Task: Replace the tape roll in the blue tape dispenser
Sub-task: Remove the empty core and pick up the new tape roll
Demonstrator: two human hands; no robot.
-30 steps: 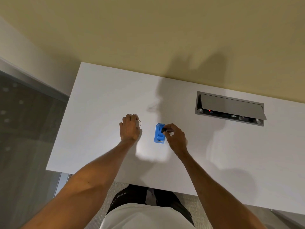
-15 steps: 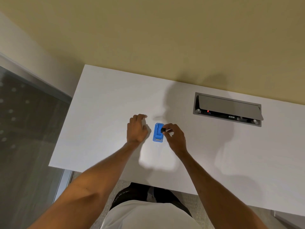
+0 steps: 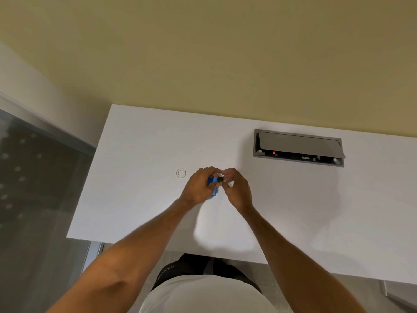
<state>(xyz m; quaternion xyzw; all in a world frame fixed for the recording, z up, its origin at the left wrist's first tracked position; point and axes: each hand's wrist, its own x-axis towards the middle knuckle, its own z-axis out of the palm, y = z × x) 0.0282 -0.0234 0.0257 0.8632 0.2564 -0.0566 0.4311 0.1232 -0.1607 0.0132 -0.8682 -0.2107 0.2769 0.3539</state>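
Observation:
The blue tape dispenser is at the middle of the white desk, mostly covered by my left hand, which grips it from the left. My right hand pinches a small black piece at the dispenser's upper right side. A clear tape roll lies flat on the desk just left of my left hand, apart from it.
A grey cable box with its lid raised is set into the white desk at the back right. The yellow wall runs along the desk's far edge. A glass panel and floor lie beyond the desk's left edge.
My left hand let go of the clear tape roll, moved right and closed on the blue dispenser. My right hand stayed on the black piece. The roll now lies uncovered on the desk.

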